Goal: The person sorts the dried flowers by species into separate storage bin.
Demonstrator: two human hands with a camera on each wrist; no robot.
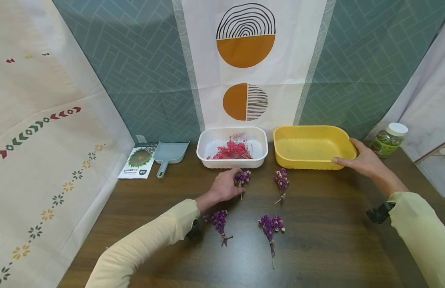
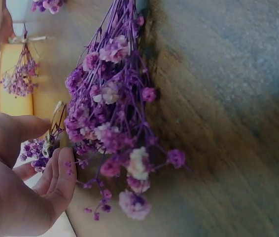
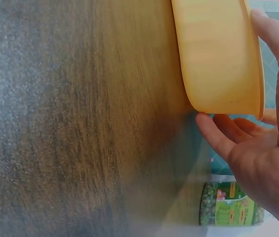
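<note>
My left hand (image 1: 227,186) is at a small tied bunch of purple dried flowers (image 1: 244,177) just in front of the white tray. In the left wrist view, thumb and fingers lie either side of that bunch (image 2: 46,148), with a gap between the tips. A nearer purple bunch (image 2: 112,98) fills the middle of this view. My right hand (image 1: 366,160) holds the right end of the yellow tray (image 1: 312,163). Seen from the right wrist, its thumb rests on the rim and its fingers (image 3: 216,136) lie against the end wall.
Pinkish-red dried flowers (image 1: 234,150) lie in the white tray (image 1: 231,164). More purple bunches lie on the table: right (image 1: 281,182), front left (image 1: 218,221) and front middle (image 1: 270,228). A grey dustpan (image 1: 170,152), a seed packet (image 1: 137,162) and a white-lidded jar (image 1: 388,140) stand farther out.
</note>
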